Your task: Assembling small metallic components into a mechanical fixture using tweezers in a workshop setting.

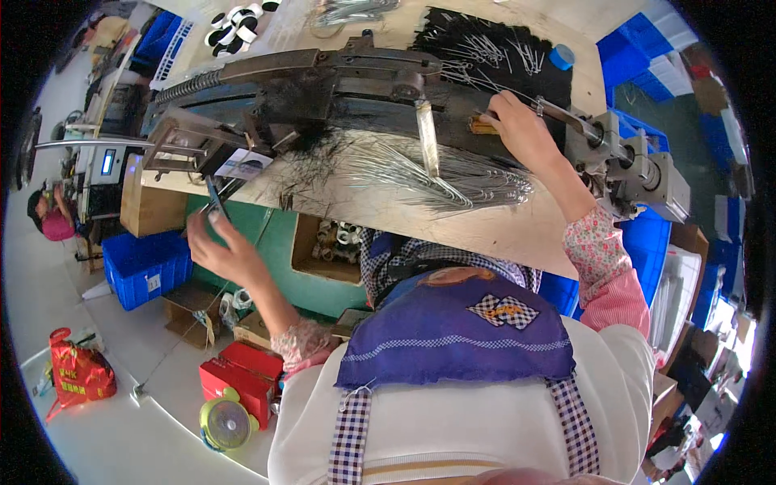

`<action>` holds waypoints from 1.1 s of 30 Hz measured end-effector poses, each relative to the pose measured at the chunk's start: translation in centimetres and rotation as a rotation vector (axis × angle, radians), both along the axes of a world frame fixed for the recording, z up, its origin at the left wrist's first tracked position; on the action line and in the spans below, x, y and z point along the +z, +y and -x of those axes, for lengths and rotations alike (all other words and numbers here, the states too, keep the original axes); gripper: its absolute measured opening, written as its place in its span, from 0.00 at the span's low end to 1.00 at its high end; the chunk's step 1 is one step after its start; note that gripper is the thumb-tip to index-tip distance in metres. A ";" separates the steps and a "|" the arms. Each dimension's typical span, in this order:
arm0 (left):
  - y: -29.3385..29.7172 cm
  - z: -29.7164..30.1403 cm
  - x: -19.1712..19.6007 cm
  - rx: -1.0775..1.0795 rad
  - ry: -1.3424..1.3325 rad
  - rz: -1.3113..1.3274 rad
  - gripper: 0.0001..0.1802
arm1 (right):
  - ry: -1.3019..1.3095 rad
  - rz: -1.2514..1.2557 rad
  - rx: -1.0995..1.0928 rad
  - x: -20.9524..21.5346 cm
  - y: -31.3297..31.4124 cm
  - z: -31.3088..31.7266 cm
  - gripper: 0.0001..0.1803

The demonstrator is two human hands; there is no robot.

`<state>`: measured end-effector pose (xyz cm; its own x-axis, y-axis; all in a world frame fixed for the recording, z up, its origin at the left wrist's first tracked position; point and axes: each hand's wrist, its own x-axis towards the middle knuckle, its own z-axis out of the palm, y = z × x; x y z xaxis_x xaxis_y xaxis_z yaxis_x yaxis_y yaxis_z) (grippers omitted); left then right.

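On the left, my left hand (220,246) is closed around the end of a dark lever handle (217,197) below the bench machine's left part. My right hand (524,133) is at the machine's right end, its fingers bent and pressed together beside a small yellowish block (482,124). What those fingers hold is hidden. The long dark metal bench machine (364,85) runs across the worktable. In front of it lies a spread of thin bent metal wires (428,182). More wire pieces (485,52) lie on a black cloth behind my right hand.
A metal spindle unit (630,153) stands at the table's right end. Black and white round caps (236,28) and a blue cap (562,56) are at the back. Below are a cardboard box of parts (327,250), a blue crate (145,271) and a small green fan (226,423).
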<state>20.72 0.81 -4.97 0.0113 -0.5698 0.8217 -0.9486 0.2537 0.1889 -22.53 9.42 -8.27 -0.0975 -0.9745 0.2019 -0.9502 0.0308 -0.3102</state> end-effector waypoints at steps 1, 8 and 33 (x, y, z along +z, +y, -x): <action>0.2 -0.1 -0.4 0.005 0.005 -0.002 0.14 | 0.028 0.032 0.052 0.0 -0.1 -0.3 0.07; 1.8 7.2 -2.5 -0.239 0.116 -0.095 0.24 | -0.085 0.041 0.045 2.2 2.9 -0.8 0.07; 3.8 30.0 1.8 -1.173 1.493 -1.712 0.13 | -0.832 0.250 -0.203 13.3 8.3 3.1 0.14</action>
